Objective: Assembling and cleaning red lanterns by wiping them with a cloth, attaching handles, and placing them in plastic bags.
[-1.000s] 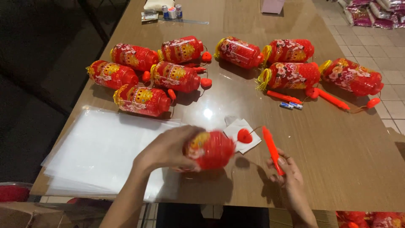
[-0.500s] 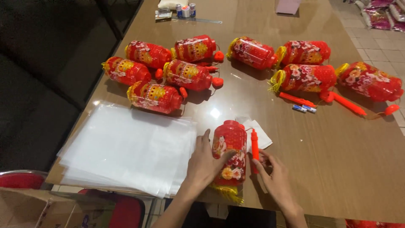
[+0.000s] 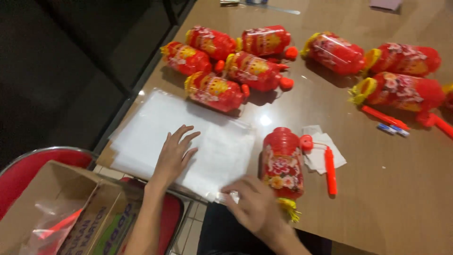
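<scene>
Presently, lower centre of frame:
Left hand (image 3: 174,153): fingers spread flat on clear plastic sheets (image 3: 146,132).
Right hand (image 3: 252,203): blurred, pinching the sheets' corner.
Red lantern (image 3: 282,163): lying beside the right hand.

We've got our left hand (image 3: 173,153) lying flat, fingers (image 3: 186,137) spread, on the stack of clear plastic sheets (image 3: 141,137) at the near edge of the desk (image 3: 377,198). Our right hand (image 3: 255,203) is at the stack's near right corner, blurry, so we can't tell if it's pinching a sheet. Just right of it lies a red lantern (image 3: 282,163) with an orange stick (image 3: 330,170) beside it. More red lanterns (image 3: 214,89) sit further back, and a cardboard box (image 3: 61,212) sits on the red chair (image 3: 28,165).
</scene>
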